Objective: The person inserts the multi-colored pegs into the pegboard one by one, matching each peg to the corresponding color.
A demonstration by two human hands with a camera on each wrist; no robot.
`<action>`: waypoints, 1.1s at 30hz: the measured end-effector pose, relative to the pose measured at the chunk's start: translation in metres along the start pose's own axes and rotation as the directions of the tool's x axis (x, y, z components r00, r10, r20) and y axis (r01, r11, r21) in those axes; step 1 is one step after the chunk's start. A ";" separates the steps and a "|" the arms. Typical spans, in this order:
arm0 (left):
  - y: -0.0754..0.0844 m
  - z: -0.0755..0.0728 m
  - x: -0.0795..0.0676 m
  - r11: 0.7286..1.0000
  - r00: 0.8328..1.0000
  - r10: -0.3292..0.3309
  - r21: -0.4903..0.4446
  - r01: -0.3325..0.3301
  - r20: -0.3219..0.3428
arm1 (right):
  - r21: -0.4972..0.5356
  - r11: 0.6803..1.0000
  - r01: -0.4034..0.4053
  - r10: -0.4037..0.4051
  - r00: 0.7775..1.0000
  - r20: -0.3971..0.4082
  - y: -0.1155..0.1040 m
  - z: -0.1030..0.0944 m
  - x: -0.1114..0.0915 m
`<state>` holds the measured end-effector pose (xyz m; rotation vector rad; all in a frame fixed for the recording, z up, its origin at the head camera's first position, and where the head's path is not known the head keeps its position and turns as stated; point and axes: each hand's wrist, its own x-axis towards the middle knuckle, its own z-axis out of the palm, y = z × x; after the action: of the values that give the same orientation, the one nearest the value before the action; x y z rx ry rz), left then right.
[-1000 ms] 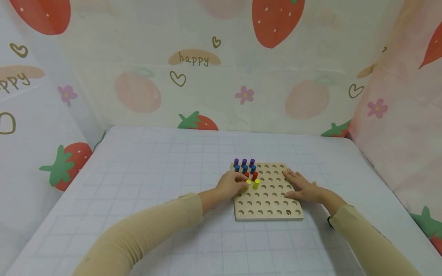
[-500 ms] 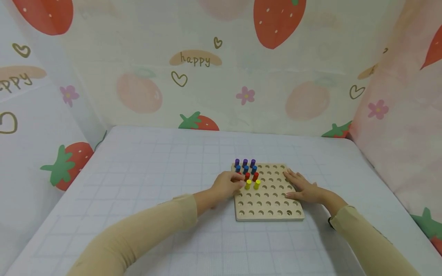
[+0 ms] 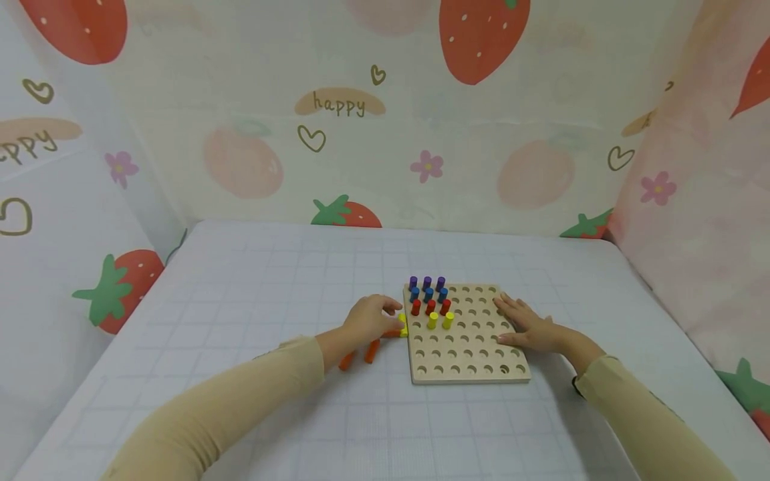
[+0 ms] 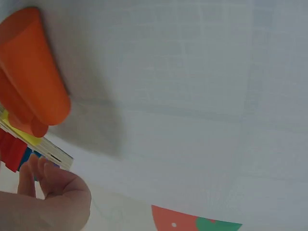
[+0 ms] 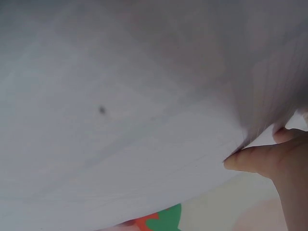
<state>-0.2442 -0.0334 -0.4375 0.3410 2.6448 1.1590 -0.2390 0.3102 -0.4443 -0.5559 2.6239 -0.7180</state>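
Note:
A wooden peg board [image 3: 469, 375] lies on the table. Upright in its far left part stand three purple pegs [image 3: 427, 283], three blue pegs [image 3: 428, 294], three red pegs [image 3: 430, 307] and two yellow pegs [image 3: 448, 321]. My left hand [image 3: 369, 316] is just left of the board, thumb and index finger apart, close over a loose yellow peg [image 3: 404, 327] at the board's edge. In the left wrist view no peg shows between the fingers of the left hand [image 4: 60, 192]. My right hand [image 3: 532, 331] rests on the board's right edge, fingers outstretched.
Several orange pegs [image 3: 372, 351] lie on the table below the left hand; one large orange peg [image 4: 36, 67] is near the left wrist camera. A white gridded cloth [image 3: 271, 287] covers the table. A strawberry-print curtain [image 3: 361, 160] stands behind it.
My left hand has come away from the yellow pegs and moved left off the board, leaving them standing. The left red peg and loose pegs now show. My right hand stays put.

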 end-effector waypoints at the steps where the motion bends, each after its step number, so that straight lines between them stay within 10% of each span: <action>1: -0.001 0.000 0.001 0.999 1.000 0.000 0.034 0.000 0.011 | 0.000 1.000 0.000 0.000 1.000 0.001 0.000 0.000 0.000; 22: -0.002 0.001 0.011 0.979 0.994 -0.045 0.203 0.024 0.100 | 0.006 1.000 0.005 -0.005 1.000 0.008 -0.006 -0.003 -0.001; 33: -0.005 0.004 0.006 0.998 0.998 -0.055 0.013 0.055 0.043 | 0.018 1.000 -0.001 0.001 1.000 0.009 -0.005 -0.002 -0.002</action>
<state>-0.2489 -0.0320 -0.4448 0.2903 2.6072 1.1069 -0.2367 0.3087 -0.4394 -0.5514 2.6066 -0.7358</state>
